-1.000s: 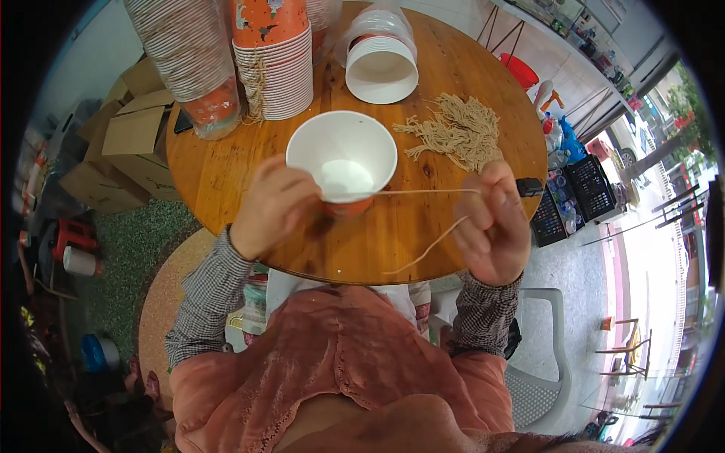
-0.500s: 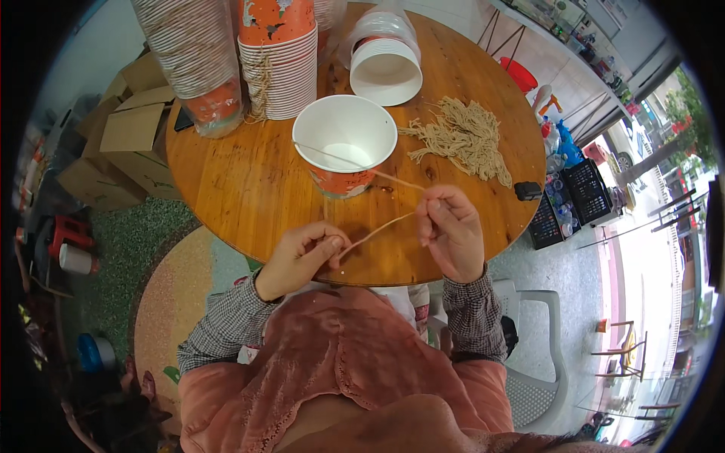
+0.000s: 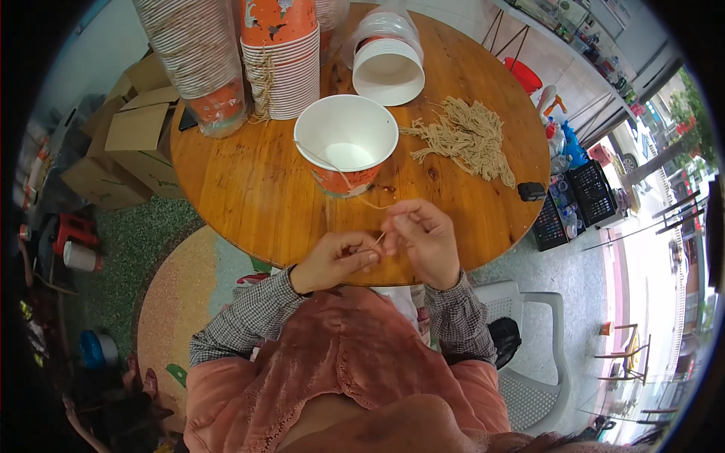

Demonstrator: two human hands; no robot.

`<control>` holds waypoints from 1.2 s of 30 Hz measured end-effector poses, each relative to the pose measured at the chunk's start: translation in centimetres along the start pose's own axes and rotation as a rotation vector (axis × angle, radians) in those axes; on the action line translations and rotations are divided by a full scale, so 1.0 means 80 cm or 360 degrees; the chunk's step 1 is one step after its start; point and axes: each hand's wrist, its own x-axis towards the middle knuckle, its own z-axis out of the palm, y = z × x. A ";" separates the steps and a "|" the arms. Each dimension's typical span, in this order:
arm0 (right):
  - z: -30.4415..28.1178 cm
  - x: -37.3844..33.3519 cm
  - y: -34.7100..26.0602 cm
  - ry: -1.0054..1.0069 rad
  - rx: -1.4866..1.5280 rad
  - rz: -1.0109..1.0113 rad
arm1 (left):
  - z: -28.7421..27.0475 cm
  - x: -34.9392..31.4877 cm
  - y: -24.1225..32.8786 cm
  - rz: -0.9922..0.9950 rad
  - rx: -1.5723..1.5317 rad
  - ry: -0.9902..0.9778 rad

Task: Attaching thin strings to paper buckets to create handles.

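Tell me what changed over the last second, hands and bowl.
The left hand let go of the paper bowl and drew back to the table's near edge. The right hand closed in beside it, and both now pinch the thin string running from the bowl. Bowl, string pile and cup stacks stayed put.

Bare desk [image 3: 242,189] left of my left hand [image 3: 332,260]: free passage. Ahead, paper bowl [image 3: 346,143] blocks; cup stacks [image 3: 283,64] behind it. Twine pile [image 3: 464,140] occupies right side.
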 end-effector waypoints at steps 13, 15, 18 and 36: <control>0.010 -0.015 0.030 -0.0021 -0.0575 0.0159 | -0.005 -0.030 0.023 0.0261 0.1480 0.0298; 0.024 -0.013 0.037 -0.0114 -0.0534 0.0129 | 0.000 -0.028 0.035 0.0210 0.1481 0.0307; 0.027 -0.007 0.049 -0.0191 -0.0633 -0.0081 | 0.004 -0.029 0.057 0.0159 0.1390 0.0334; 0.038 -0.012 0.036 0.0075 -0.0581 -0.0171 | -0.015 -0.029 0.031 0.0316 0.0813 0.0505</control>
